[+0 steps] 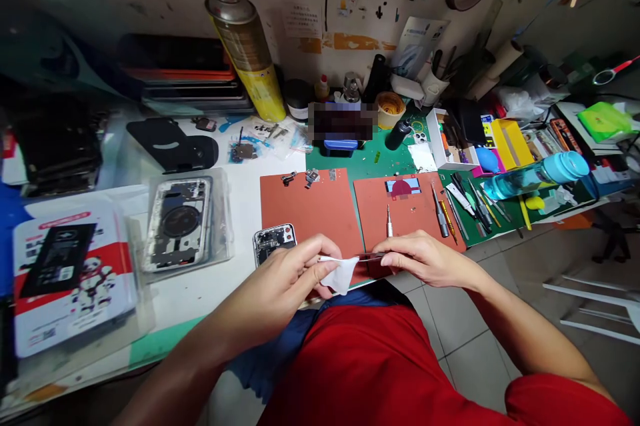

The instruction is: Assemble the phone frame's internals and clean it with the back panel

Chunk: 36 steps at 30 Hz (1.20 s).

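Note:
My left hand (300,269) pinches a white wipe (344,277) between thumb and fingers. The wipe hangs down over one end of a thin dark flat piece (371,257), seen nearly edge-on, so its kind is unclear. Its other end is gripped by my right hand (420,255), thumb below and fingers on top. An opened phone body (273,237) with its inner parts showing lies beyond my left hand, partly covered by it. Just past the right hand's fingers, a small silver screwdriver (389,221) rests on the right-hand brown mat (365,213).
Small metal parts (312,178) lie on the left-hand brown mat (310,203). Several screwdrivers and tweezers (453,206) line the right side, near a blue bottle (537,174). At left are a bagged phone frame (180,223) and a battery package (75,273). A spray can (250,53) stands behind.

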Tool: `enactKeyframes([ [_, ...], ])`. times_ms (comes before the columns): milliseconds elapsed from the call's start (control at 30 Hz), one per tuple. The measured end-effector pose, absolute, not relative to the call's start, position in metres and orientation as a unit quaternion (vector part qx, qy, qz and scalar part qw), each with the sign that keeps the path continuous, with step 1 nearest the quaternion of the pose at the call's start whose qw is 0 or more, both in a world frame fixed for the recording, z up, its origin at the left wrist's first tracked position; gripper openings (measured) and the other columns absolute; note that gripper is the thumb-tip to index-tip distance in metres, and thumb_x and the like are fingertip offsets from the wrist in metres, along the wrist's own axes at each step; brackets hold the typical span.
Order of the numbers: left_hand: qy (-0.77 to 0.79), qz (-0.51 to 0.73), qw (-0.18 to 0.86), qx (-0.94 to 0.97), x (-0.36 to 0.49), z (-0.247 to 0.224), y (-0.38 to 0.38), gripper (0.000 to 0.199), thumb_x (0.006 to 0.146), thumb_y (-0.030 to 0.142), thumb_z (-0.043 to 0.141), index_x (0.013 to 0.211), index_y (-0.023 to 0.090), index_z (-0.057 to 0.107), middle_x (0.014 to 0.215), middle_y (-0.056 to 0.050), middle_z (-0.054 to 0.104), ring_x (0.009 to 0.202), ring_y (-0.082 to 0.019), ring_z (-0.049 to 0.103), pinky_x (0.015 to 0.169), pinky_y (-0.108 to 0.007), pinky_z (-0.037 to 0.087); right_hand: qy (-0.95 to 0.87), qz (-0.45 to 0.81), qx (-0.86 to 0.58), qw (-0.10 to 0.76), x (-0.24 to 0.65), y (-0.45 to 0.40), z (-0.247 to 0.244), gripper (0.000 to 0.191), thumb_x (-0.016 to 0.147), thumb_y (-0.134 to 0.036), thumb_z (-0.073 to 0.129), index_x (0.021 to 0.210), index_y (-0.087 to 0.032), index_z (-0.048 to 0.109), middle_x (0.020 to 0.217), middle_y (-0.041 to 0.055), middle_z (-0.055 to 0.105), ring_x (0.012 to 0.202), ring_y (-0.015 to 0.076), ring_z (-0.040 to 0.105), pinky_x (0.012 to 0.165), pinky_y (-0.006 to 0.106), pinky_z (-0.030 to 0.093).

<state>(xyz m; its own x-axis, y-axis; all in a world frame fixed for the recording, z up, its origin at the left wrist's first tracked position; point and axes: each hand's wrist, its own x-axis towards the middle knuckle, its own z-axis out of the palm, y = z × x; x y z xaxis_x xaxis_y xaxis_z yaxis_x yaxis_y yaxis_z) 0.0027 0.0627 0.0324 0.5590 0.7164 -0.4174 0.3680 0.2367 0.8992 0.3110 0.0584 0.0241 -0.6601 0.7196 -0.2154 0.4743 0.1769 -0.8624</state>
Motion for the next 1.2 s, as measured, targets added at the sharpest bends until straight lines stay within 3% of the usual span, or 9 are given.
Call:
enactKeyframes([
  [300, 0.408, 0.083, 0.55, 0.724, 0.006, 0.052, 0.07, 0.035, 0.11, 0.053, 0.045, 0.102, 0.034, 0.073, 0.092, 0.003, 0.078, 0.081, -0.021, 0.071, 0.079, -0.027, 0.046, -0.795, 0.496, -0.333, 0.109, 0.303, 0.072, 0.023, 0.034, 0.112, -0.046, 0.058, 0.126, -0.023, 0.078, 0.109, 0.0065, 0.083, 0.088, 0.0183, 0.076, 0.079, 0.029, 0.053],
  [467, 0.414, 0.087, 0.558, 0.714, 0.009, 0.05, 0.074, 0.034, 0.109, 0.052, 0.047, 0.099, 0.033, 0.074, 0.082, 0.003, 0.075, 0.071, -0.022, 0.068, 0.074, -0.028, 0.047, -0.797, 0.509, -0.296, 0.131, 0.295, 0.073, 0.02, 0.03, 0.112, -0.041, 0.06, 0.121, -0.024, 0.082, 0.101, 0.0067, 0.084, 0.086, 0.0193, 0.077, 0.077, 0.029, 0.052],
  [567, 0.452, 0.068, 0.57, 0.683, 0.008, 0.045, 0.077, 0.034, 0.107, 0.056, 0.049, 0.109, 0.033, 0.075, 0.08, 0.001, 0.077, 0.074, -0.024, 0.073, 0.072, -0.029, 0.051, -0.801, 0.504, -0.292, 0.139, 0.296, 0.072, 0.018, 0.033, 0.113, -0.041, 0.057, 0.115, -0.022, 0.084, 0.096, 0.0069, 0.083, 0.082, 0.0193, 0.076, 0.075, 0.03, 0.052],
  [667, 0.547, 0.179, 0.45, 0.683, 0.008, 0.041, 0.074, 0.038, 0.106, 0.054, 0.051, 0.121, 0.031, 0.077, 0.103, -0.004, 0.084, 0.096, -0.029, 0.077, 0.089, -0.036, 0.055, -0.794, 0.501, -0.308, 0.158, 0.296, 0.071, 0.018, 0.035, 0.113, -0.041, 0.057, 0.111, -0.022, 0.085, 0.089, 0.0058, 0.081, 0.075, 0.0174, 0.072, 0.07, 0.029, 0.049],
  [733, 0.555, 0.277, 0.394, 0.679, 0.011, 0.038, 0.064, 0.036, 0.106, 0.048, 0.051, 0.114, 0.028, 0.08, 0.117, -0.006, 0.084, 0.111, -0.029, 0.077, 0.104, -0.04, 0.053, -0.782, 0.505, -0.32, 0.173, 0.295, 0.069, 0.018, 0.035, 0.113, -0.042, 0.058, 0.109, -0.022, 0.086, 0.084, 0.0047, 0.08, 0.07, 0.0162, 0.069, 0.068, 0.029, 0.049],
  [800, 0.505, 0.317, 0.441, 0.671, 0.016, 0.032, 0.05, 0.026, 0.102, 0.045, 0.062, 0.109, 0.029, 0.082, 0.123, -0.004, 0.083, 0.119, -0.027, 0.076, 0.11, -0.038, 0.053, -0.775, 0.505, -0.333, 0.185, 0.293, 0.067, 0.018, 0.035, 0.112, -0.043, 0.059, 0.109, -0.022, 0.086, 0.082, 0.0041, 0.078, 0.068, 0.0155, 0.066, 0.067, 0.029, 0.048],
  [867, 0.489, 0.321, 0.507, 0.633, 0.024, 0.023, 0.035, 0.035, 0.091, 0.043, 0.08, 0.124, 0.031, 0.08, 0.131, -0.003, 0.081, 0.123, -0.027, 0.076, 0.109, -0.036, 0.057, -0.77, 0.496, -0.349, 0.198, 0.29, 0.064, 0.016, 0.035, 0.112, -0.044, 0.059, 0.11, -0.022, 0.086, 0.081, 0.004, 0.077, 0.066, 0.0151, 0.063, 0.066, 0.029, 0.047],
  [1033, 0.51, 0.393, 0.604, 0.471, 0.046, 0.0, 0.017, 0.029, 0.101, 0.048, 0.072, 0.121, 0.027, 0.077, 0.125, -0.006, 0.083, 0.122, -0.026, 0.078, 0.108, -0.037, 0.059, -0.743, 0.468, -0.405, 0.255, 0.276, 0.055, 0.01, 0.032, 0.111, -0.045, 0.061, 0.113, -0.026, 0.087, 0.078, 0.0027, 0.073, 0.066, 0.0162, 0.059, 0.064, 0.03, 0.046],
  [1200, 0.492, 0.446, 0.645, 0.378, 0.054, -0.005, 0.02, 0.031, 0.099, 0.051, 0.075, 0.111, 0.023, 0.07, 0.12, -0.011, 0.084, 0.119, -0.028, 0.079, 0.108, -0.04, 0.06, -0.706, 0.465, -0.45, 0.287, 0.265, 0.047, 0.008, 0.031, 0.11, -0.046, 0.063, 0.124, -0.029, 0.085, 0.07, -0.0009, 0.06, 0.063, 0.0145, 0.05, 0.061, 0.029, 0.04],
])
